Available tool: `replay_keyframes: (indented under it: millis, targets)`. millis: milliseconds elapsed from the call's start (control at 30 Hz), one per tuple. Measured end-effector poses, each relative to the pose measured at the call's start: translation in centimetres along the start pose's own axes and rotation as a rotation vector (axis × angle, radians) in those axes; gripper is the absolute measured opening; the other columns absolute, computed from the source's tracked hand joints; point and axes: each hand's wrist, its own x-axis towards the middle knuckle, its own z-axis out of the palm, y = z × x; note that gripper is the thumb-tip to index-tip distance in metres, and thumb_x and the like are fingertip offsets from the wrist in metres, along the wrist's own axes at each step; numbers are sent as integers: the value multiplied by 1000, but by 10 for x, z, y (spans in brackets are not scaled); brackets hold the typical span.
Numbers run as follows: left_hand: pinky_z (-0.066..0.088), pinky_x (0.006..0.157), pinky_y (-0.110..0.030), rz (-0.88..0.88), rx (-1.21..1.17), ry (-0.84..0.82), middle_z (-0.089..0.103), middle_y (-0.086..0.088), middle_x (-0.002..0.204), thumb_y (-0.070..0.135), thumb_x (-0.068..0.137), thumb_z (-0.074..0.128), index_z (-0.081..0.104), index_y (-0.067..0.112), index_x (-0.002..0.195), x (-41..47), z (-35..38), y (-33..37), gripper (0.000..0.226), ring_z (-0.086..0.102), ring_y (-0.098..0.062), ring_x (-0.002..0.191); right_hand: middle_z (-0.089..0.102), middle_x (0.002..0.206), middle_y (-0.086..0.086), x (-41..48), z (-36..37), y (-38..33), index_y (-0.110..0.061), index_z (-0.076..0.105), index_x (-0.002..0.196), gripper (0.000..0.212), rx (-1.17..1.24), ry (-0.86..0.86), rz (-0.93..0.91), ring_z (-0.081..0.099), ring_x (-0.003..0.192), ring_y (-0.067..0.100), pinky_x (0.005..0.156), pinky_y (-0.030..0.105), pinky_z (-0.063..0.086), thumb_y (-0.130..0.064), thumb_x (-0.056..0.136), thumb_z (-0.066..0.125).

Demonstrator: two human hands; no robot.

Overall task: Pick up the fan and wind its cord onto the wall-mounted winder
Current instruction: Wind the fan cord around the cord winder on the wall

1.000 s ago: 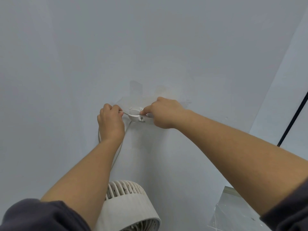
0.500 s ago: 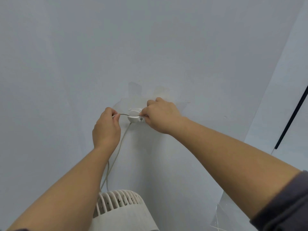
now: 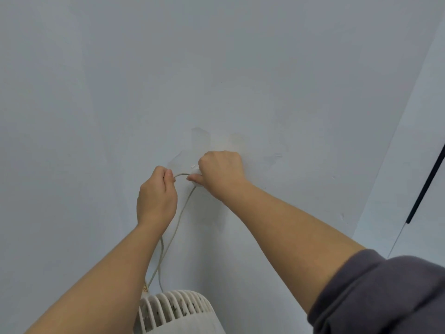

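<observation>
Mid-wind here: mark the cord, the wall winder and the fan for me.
cord (image 3: 178,222): head view, on the slack stretch hanging below the winder.
winder (image 3: 195,169): head view, on the small white edge that shows; the rest is hidden.
fan (image 3: 173,312): head view, on the ribbed grille.

Two bare forearms showed, left forearm (image 3: 108,273) and right forearm (image 3: 289,232). The left hand (image 3: 156,201) and right hand (image 3: 221,174) were bare too. The sleeve (image 3: 385,297) on the right arm was dark grey soft fabric, bunched in folds near the elbow, edge rolled. The left arm was uncovered to the frame edge.
</observation>
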Motion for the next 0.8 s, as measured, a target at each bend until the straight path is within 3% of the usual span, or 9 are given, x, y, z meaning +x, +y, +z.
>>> replay_keyframes:
  millis: [200, 400, 533, 600, 667, 800]
  targets:
    - [38, 54, -37, -5, -56, -12, 49, 0, 62, 30, 97, 34, 51, 12, 78, 1, -2, -3, 31, 43, -19, 56, 32, 54, -3, 4, 7, -5, -18, 29, 52, 58, -18, 60, 18, 28, 44, 15, 45, 26, 14, -54, 93, 47]
    - [35, 50, -30, 19, -167, -29, 46, 8, 55, 32, 95, 40, 52, 20, 72, 1, -1, -3, 28, 37, -7, 47, 31, 56, -2, 4, 9, -7, -17, 29, 52, 56, 7, 55, 27, 33, 48, 16, 45, 26, 14, -51, 94, 46]
    - [35, 49, -29, 28, -179, -65, 47, 11, 53, 38, 95, 42, 53, 23, 73, 0, -2, -6, 29, 38, -5, 45, 32, 56, -2, 6, 11, -3, -16, 29, 53, 46, 87, 53, 98, 46, 61, 22, 48, 27, 19, -28, 94, 47]
    - [34, 51, -28, 23, -187, -80, 44, 9, 55, 40, 95, 44, 51, 19, 71, 2, -1, -6, 32, 37, -4, 46, 42, 64, -1, 4, 12, 1, -15, 35, 61, 36, 101, 63, 94, 48, 64, 24, 52, 29, 23, -23, 94, 47]
    - [32, 51, -27, 31, -180, -114, 42, 9, 54, 41, 95, 45, 50, 17, 69, 1, -1, -6, 36, 34, -5, 45, 56, 76, 2, 2, 12, 5, -16, 37, 77, 19, 105, 84, 69, 46, 62, 25, 47, 28, 18, -20, 92, 48]
    - [30, 51, -27, 2, -185, -232, 38, 7, 49, 41, 97, 41, 54, 17, 64, -3, -1, -9, 43, 32, -9, 45, 60, 86, 4, 0, 11, 13, -16, 36, 88, 17, 72, 69, 7, 47, 60, 26, 43, 29, 12, -9, 88, 52]
